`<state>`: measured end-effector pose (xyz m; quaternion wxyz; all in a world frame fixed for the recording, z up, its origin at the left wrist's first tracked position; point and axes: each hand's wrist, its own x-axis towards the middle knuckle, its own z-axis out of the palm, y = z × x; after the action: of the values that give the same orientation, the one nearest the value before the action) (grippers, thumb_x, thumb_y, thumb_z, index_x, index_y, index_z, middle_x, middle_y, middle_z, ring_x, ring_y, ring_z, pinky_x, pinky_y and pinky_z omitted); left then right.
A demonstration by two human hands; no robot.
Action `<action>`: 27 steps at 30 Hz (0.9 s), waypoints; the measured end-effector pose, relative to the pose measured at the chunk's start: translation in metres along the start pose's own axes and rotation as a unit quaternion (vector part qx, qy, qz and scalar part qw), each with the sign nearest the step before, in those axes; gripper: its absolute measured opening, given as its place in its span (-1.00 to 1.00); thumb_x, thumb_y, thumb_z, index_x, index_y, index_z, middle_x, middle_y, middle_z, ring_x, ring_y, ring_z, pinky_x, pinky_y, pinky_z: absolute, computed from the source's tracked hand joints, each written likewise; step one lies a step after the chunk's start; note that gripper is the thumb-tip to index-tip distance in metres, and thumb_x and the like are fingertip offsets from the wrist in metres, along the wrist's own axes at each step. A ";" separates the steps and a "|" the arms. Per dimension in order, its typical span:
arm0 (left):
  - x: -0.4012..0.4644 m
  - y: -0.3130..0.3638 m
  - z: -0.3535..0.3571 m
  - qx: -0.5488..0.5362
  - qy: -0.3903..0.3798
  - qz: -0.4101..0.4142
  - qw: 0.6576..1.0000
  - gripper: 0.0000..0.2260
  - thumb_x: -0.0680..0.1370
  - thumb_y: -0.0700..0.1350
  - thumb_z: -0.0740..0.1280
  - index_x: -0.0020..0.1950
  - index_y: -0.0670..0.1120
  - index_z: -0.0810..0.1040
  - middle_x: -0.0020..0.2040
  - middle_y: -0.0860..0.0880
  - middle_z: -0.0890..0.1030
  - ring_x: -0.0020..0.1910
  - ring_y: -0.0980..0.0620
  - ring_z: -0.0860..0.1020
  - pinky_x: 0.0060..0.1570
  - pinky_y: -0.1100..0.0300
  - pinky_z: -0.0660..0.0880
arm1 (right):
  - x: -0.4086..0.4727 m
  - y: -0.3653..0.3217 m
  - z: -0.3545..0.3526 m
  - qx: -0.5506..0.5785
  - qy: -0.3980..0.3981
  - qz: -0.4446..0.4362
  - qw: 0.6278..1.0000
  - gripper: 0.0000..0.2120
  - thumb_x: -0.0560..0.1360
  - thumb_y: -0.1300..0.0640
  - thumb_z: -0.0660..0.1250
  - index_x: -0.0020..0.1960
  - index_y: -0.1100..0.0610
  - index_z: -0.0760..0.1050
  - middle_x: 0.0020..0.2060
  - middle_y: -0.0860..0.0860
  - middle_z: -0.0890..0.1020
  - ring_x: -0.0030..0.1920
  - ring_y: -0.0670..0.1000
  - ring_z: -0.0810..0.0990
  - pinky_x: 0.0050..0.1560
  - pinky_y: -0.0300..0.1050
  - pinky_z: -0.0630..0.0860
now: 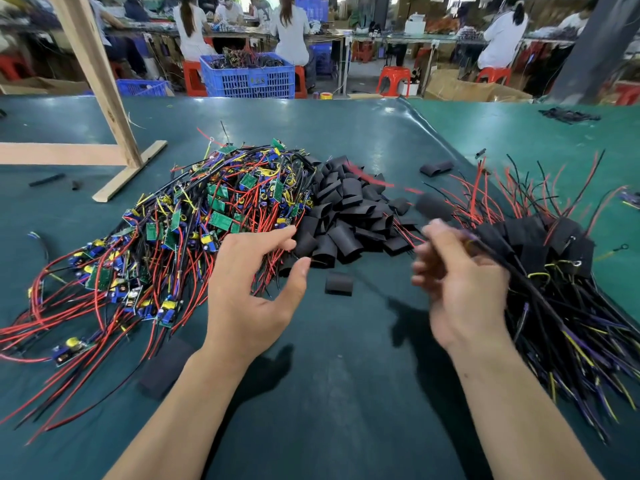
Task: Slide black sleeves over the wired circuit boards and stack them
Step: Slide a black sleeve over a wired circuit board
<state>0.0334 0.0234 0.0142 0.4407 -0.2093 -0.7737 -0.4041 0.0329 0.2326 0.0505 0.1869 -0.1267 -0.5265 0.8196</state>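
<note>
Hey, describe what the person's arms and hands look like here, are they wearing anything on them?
Both forearms are bare from the bottom edge of the picture to the wrists: no sleeves show. The left hand and the right hand wear no gloves, and no rings, watch or wristband can be seen. The right hand is motion-blurred, so fine detail there is unclear.

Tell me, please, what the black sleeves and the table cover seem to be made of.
The black sleeves: probably soft plastic or rubber tubing, matte; they lie flattened and bent, with open ends. The table cover: apparently a rubber or vinyl mat, dark green, slightly glossy; it reflects light, and one edge curls up at the seam.
</note>
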 end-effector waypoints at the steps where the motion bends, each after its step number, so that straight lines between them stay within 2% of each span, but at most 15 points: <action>1: 0.000 0.000 0.000 -0.006 -0.004 -0.002 1.000 -0.76 0.55 -0.08 0.38 0.16 -0.17 0.58 -0.03 -0.03 0.62 -0.02 -0.02 0.55 0.07 0.15 0.44 | 0.005 -0.005 -0.005 0.025 0.032 -0.005 0.999 -0.84 0.55 0.19 0.37 -0.21 0.11 0.53 -0.50 -0.04 0.57 -0.55 -0.11 0.47 -0.56 -0.31 0.39; 4: -0.001 0.000 0.001 -0.015 -0.017 -0.012 1.000 -0.77 0.55 -0.09 0.36 0.15 -0.18 0.59 -0.06 -0.03 0.63 -0.05 0.03 0.54 0.06 0.25 0.40 | 0.013 -0.019 -0.018 0.144 0.061 0.030 0.987 -0.88 0.59 0.24 0.27 -0.09 0.08 0.51 -0.38 -0.03 0.62 -0.48 -0.13 0.53 -0.49 -0.33 0.44; 7: -0.001 0.001 0.001 -0.019 -0.029 -0.018 0.999 -0.78 0.56 -0.12 0.34 0.15 -0.20 0.59 -0.07 -0.03 0.63 -0.08 0.03 0.54 0.02 0.28 0.39 | 0.012 -0.026 -0.025 0.293 0.013 0.063 0.954 -0.82 0.56 0.33 0.21 0.09 0.13 0.46 -0.10 0.05 0.68 -0.25 -0.05 0.67 -0.32 -0.33 0.53; 9: -0.001 0.001 0.001 -0.016 -0.036 -0.019 0.999 -0.78 0.56 -0.14 0.33 0.15 -0.20 0.58 -0.08 -0.02 0.63 -0.10 0.02 0.53 0.00 0.26 0.40 | 0.010 -0.025 -0.022 0.313 -0.007 0.068 0.947 -0.79 0.55 0.33 0.22 0.15 0.16 0.44 -0.04 0.05 0.68 -0.18 -0.03 0.68 -0.28 -0.33 0.54; 14: -0.003 -0.004 0.001 0.024 -0.091 -0.050 0.994 -0.78 0.56 -0.08 0.34 0.13 -0.15 0.62 -0.07 0.06 0.61 -0.03 0.02 0.53 0.06 0.22 0.42 | 0.005 -0.015 -0.013 0.231 -0.040 0.098 0.967 -0.78 0.58 0.26 0.16 -0.01 0.11 0.57 -0.25 -0.01 0.66 -0.34 -0.05 0.60 -0.43 -0.31 0.46; 17: -0.005 -0.009 0.004 0.092 -0.125 -0.077 0.985 -0.79 0.52 -0.09 0.38 0.09 -0.14 0.65 -0.02 0.03 0.63 0.01 -0.04 0.52 0.12 0.06 0.46 | 0.003 -0.010 -0.012 0.199 -0.054 0.100 0.973 -0.78 0.55 0.26 0.16 -0.01 0.09 0.57 -0.27 -0.01 0.65 -0.37 -0.05 0.56 -0.44 -0.29 0.43; 19: -0.005 -0.012 0.005 0.120 -0.120 -0.088 0.982 -0.82 0.51 -0.10 0.39 0.05 -0.13 0.67 -0.02 0.00 0.64 -0.01 -0.10 0.53 0.08 -0.05 0.47 | 0.003 -0.008 -0.012 0.177 -0.063 0.093 0.978 -0.78 0.54 0.26 0.17 0.00 0.08 0.58 -0.26 -0.01 0.64 -0.35 -0.04 0.56 -0.43 -0.28 0.43; 22: -0.005 -0.015 0.004 0.165 -0.096 -0.103 0.976 -0.82 0.50 -0.11 0.39 0.05 -0.12 0.68 0.00 -0.02 0.64 0.00 -0.13 0.53 0.08 -0.04 0.45 | 0.003 -0.004 -0.011 0.140 -0.088 0.082 0.983 -0.78 0.53 0.27 0.17 -0.04 0.09 0.58 -0.29 -0.01 0.63 -0.36 -0.04 0.53 -0.43 -0.27 0.40; 27: -0.008 -0.022 0.003 0.250 -0.164 -0.207 0.932 -0.73 0.51 -0.08 0.44 0.20 -0.09 0.63 0.15 -0.07 0.59 0.16 -0.18 0.48 0.13 -0.08 0.41 | -0.001 0.008 -0.004 0.042 -0.145 0.054 0.987 -0.75 0.53 0.38 0.17 -0.09 0.16 0.58 -0.33 0.03 0.63 -0.41 -0.03 0.51 -0.47 -0.24 0.37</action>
<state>0.0211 0.0128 -0.0027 0.2521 0.0093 -0.9373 -0.2405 0.0343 0.2319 0.0418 0.0690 -0.0271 -0.5055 0.8597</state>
